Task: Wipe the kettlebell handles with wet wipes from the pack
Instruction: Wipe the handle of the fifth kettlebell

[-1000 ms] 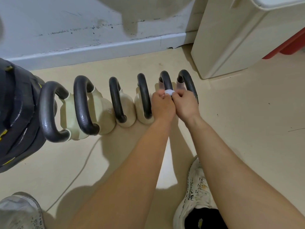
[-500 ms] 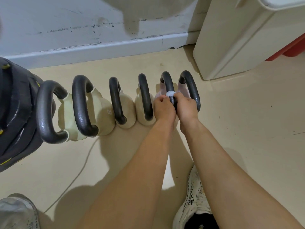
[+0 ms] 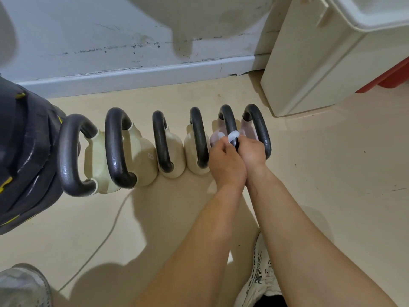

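Several kettlebells stand in a row on the floor, each with a dark handle. My left hand (image 3: 224,161) and my right hand (image 3: 251,151) are pressed side by side around the handle of the second kettlebell from the right (image 3: 228,120), which has a pinkish body. Both hands pinch a white wet wipe (image 3: 233,136) wrapped over that handle, showing on both sides of it. The rightmost handle (image 3: 257,125) curves just right of my right hand. The cream kettlebell's handle (image 3: 199,136) stands just left of my left hand. The pack of wipes is out of view.
A dark stack of weight plates (image 3: 24,151) fills the left edge. A cream cabinet (image 3: 321,63) stands at the back right, with something red (image 3: 389,78) behind it. A scuffed wall and baseboard (image 3: 137,74) run behind the row. A thin cord (image 3: 106,235) lies on the floor; my shoes show at the bottom.
Both hands have slid with the wipe along the handle, down towards me and lower on its curve. More of the wipe shows on each side of the handle.
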Demonstrator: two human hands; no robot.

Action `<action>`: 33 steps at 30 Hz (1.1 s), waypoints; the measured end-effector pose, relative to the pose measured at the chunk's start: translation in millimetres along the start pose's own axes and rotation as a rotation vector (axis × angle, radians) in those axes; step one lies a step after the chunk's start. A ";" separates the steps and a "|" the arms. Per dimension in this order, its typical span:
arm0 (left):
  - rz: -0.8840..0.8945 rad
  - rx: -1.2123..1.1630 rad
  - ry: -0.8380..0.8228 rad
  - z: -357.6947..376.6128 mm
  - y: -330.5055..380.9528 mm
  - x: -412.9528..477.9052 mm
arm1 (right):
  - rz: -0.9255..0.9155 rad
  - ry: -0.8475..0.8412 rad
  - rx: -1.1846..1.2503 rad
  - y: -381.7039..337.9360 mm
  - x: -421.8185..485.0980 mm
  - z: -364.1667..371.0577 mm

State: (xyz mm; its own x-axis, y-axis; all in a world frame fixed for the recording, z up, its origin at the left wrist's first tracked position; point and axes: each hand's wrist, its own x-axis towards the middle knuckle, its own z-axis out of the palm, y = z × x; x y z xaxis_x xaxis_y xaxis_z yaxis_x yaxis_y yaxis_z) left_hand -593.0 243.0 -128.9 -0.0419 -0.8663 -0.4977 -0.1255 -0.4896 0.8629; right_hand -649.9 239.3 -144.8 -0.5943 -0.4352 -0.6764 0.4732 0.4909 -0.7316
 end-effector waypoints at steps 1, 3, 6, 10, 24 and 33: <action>0.006 0.013 0.001 0.5 1.3 -0.6 | 0.003 -0.019 0.026 -1.9 0.6 0.9; 0.000 0.028 -0.006 0.5 6.0 -2.2 | 0.017 -0.053 0.076 -4.4 2.9 3.3; 0.012 0.019 -0.004 0.3 9.9 -2.6 | -0.019 -0.102 0.067 -5.9 2.9 4.7; 0.060 0.005 -0.011 1.0 7.8 -4.6 | -0.042 -0.143 0.043 -8.1 0.9 1.2; 0.269 0.160 -0.170 -24.5 -10.1 -23.3 | -0.357 0.115 -0.009 39.1 -30.9 -9.2; 0.163 0.178 -0.304 -30.5 -39.8 -34.6 | -0.340 0.250 -0.236 77.0 -37.3 -18.2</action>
State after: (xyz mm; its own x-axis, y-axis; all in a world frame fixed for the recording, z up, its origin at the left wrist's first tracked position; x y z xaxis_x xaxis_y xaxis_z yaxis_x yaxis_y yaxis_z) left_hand -556.3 289.6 -143.4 -0.3643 -0.8496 -0.3814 -0.2615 -0.2997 0.9175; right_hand -603.1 307.0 -174.4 -0.8417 -0.4199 -0.3394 0.0815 0.5225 -0.8487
